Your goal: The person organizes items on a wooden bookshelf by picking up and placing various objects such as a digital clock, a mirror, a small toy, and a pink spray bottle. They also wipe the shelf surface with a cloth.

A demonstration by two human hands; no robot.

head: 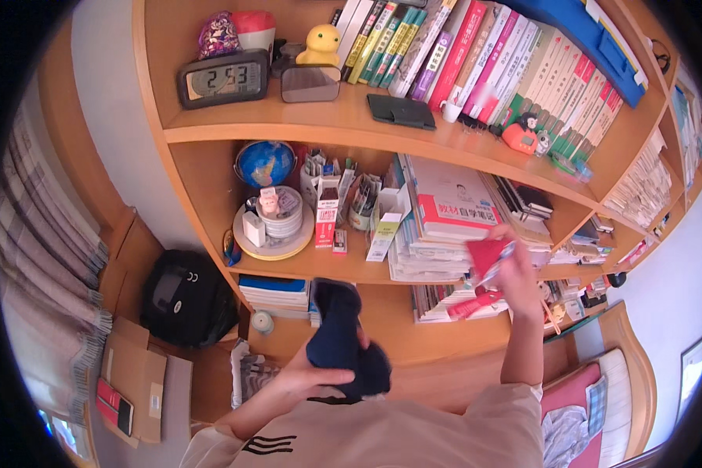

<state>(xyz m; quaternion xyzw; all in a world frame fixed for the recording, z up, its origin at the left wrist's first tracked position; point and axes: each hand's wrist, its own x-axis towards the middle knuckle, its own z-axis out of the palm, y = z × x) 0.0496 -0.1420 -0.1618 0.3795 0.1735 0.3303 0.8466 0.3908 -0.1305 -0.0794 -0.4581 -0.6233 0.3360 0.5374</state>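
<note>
Dark navy cloth, bunched up, possibly a sock or a cap [342,336], is gripped in my left hand [322,374], close to my chest. My right hand [515,275] is raised further to the right, in front of the stacked books, and holds a small red and white item [487,257]; motion blur hides what it is. Just below that hand a red item [474,305] lies by the lower pile of books [433,307]. The two hands are well apart.
A wooden bookshelf [362,137] spans the view, with a digital clock [225,79], a globe [265,164], a stack of plates [274,240] and boxes. A black bag [184,298] and an opened cardboard box [131,380] stand at left; a bed [637,374] is at right.
</note>
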